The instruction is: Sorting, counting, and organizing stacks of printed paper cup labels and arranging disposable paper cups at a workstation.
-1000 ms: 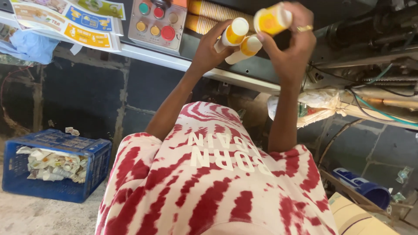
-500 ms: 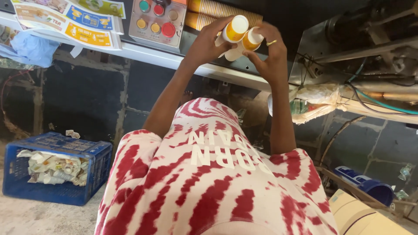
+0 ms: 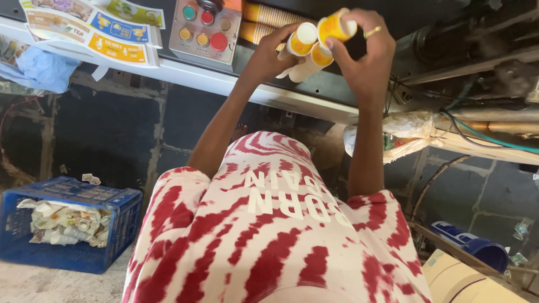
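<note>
Shifting slightly rightward since a half-second ago, left hand (image 3: 269,53) and right hand (image 3: 365,50) are pinching light, crushable paper cups (image 3: 317,42) along their walls.

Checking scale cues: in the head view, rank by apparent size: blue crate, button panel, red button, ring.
1. Blue crate, though it lies nearer the camera than the rest.
2. Button panel.
3. Red button.
4. Ring on the right hand.

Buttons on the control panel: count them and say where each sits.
5 whole: green and red in the upper row, two yellow and a larger red in the lower. A dull knob may be another.
</note>
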